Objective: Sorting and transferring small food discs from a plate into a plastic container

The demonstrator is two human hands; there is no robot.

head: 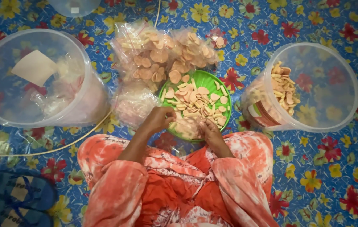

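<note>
A green plate [211,78] lies on the flowered mat, heaped with pale round and stick-shaped crackers [195,98]. My left hand [158,118] rests at the plate's near-left rim, fingers curled over some crackers. My right hand [209,129] is at the near rim, pinching a small clear plastic bag [187,126] with crackers in it. Both arms come out of orange-and-white patterned sleeves.
Filled clear bags of crackers [158,54] pile behind and left of the plate. A large clear tub [27,75] with bags and paper stands at left; another clear tub [313,84] with crackers at right. Blue sandals [15,197] lie at bottom left. A cord [73,141] crosses the mat.
</note>
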